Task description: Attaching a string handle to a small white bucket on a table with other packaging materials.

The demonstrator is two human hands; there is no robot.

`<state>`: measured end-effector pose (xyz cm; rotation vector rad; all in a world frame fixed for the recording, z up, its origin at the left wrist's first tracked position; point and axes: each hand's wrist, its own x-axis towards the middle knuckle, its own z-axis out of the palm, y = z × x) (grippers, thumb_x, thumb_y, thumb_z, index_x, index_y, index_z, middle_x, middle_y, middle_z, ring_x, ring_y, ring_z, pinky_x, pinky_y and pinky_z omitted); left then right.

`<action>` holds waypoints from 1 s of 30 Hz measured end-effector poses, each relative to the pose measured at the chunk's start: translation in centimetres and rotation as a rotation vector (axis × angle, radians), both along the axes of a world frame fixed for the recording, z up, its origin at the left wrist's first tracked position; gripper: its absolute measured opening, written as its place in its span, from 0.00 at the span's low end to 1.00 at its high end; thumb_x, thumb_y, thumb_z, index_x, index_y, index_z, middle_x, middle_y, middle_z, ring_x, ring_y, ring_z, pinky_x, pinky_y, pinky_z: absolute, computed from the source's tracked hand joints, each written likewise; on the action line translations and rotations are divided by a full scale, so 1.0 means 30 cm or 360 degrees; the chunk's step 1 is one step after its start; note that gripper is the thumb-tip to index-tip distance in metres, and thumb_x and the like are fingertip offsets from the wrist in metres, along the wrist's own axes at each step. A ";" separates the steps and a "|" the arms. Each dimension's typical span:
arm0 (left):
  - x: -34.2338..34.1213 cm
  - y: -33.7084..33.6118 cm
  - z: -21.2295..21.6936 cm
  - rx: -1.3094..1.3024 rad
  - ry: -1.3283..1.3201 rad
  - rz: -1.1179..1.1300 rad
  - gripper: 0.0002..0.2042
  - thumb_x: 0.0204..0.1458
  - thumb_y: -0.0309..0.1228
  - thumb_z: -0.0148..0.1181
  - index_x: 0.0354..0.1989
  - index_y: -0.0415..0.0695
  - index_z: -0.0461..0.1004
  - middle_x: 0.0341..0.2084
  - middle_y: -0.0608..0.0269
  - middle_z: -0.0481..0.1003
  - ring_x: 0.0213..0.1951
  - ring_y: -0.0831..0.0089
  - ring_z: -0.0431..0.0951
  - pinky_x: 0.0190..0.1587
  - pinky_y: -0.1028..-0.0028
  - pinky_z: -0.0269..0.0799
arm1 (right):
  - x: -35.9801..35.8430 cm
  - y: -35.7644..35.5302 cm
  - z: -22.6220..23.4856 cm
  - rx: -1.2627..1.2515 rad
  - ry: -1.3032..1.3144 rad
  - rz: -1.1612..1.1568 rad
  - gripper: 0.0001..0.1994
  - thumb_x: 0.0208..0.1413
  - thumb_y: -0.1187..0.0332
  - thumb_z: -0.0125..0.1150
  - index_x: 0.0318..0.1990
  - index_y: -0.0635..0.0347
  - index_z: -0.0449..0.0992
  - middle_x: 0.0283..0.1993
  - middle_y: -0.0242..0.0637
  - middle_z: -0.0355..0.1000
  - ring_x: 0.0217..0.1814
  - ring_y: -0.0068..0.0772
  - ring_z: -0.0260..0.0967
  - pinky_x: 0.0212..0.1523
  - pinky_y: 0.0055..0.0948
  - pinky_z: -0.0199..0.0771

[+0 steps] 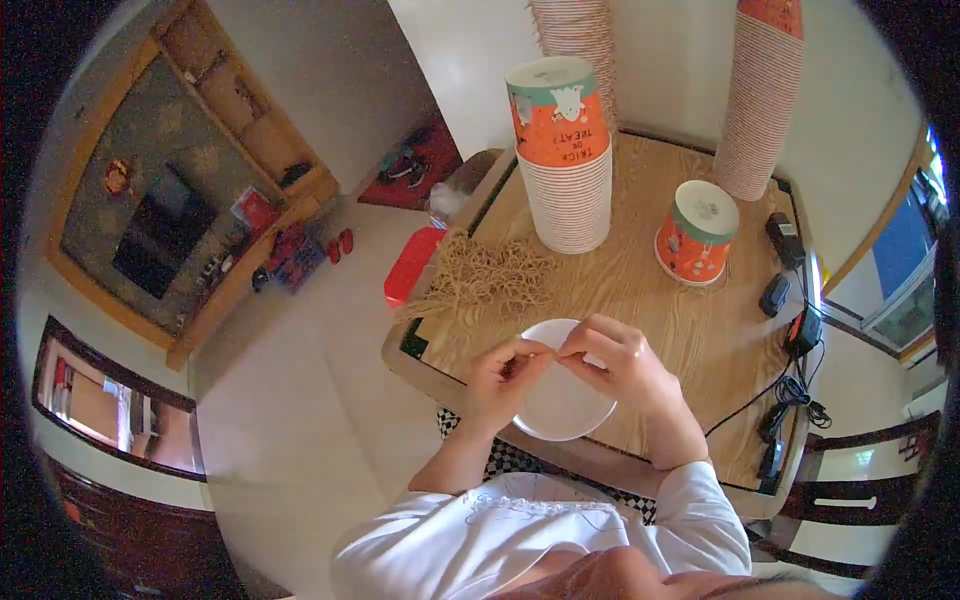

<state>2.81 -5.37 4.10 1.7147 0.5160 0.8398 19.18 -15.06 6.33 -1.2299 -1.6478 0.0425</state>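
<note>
My left hand point(505, 378) and my right hand point(620, 362) meet fingertip to fingertip over a round white lid point(560, 405) near the front edge of a wooden table point(690, 340). Both pinch something small and thin between them, probably a rubber band; it is too small to tell for sure. A loose heap of tan rubber bands point(485, 275) lies just beyond my left hand. Behind the heap stands a tall stack of upside-down orange and teal paper cups point(562, 160). A single upside-down orange cup point(698, 232) stands to the right.
Two taller cup stacks stand at the back, one at the middle point(578, 40) and one at the right point(760, 95). Black chargers and cables point(795, 330) lie along the table's right edge. A red stool point(410, 265) stands left of the table on the pale floor.
</note>
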 end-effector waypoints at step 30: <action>0.004 0.014 0.002 0.0111 0.0151 -0.0099 0.03 0.50 0.23 0.59 0.33 0.40 0.75 0.22 0.70 0.73 0.23 0.87 0.67 0.29 0.84 0.65 | 0.010 0.010 -0.002 -0.0037 -0.0056 0.0046 0.06 0.42 0.78 0.65 0.28 0.61 0.74 0.28 0.36 0.71 0.30 0.35 0.71 0.29 0.29 0.71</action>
